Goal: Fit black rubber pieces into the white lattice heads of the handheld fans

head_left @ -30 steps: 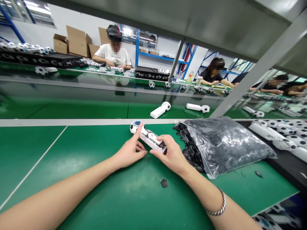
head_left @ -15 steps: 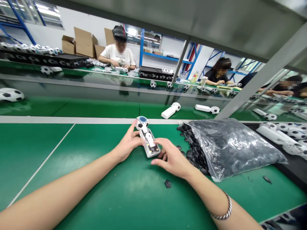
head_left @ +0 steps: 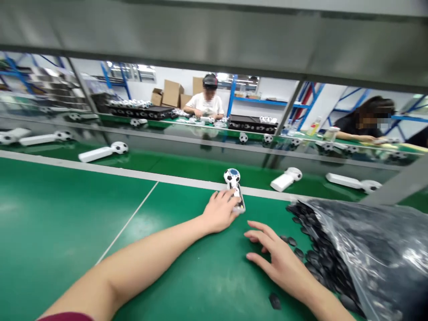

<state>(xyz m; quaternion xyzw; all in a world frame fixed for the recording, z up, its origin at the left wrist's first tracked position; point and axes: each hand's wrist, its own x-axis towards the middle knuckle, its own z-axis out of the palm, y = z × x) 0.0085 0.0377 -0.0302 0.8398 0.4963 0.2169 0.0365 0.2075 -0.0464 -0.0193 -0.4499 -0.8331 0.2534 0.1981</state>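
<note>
A white handheld device (head_left: 238, 199) with a soccer-ball head lies on the green belt, its head reaching the grey strip at the belt's far edge. My left hand (head_left: 219, 211) rests over its body with the fingers curled against it, partly hiding it. My right hand (head_left: 277, 254) lies apart from it, fingers spread and holding nothing. Close to those fingers is a spill of small black parts (head_left: 321, 261) from a clear plastic bag (head_left: 371, 254). One loose black part (head_left: 274, 301) sits near my right wrist.
Beyond the grey strip (head_left: 110, 171), several finished white devices lie on a second green belt (head_left: 200, 169). A grey shelf (head_left: 214, 31) runs overhead. Co-workers sit at the far bench; one (head_left: 205, 100) works among black trays, and another (head_left: 366, 125) sits at right.
My right hand has let go of the device and moved back toward the black parts. The device now lies farther forward under my left hand. The whole view has swung and levelled.
</note>
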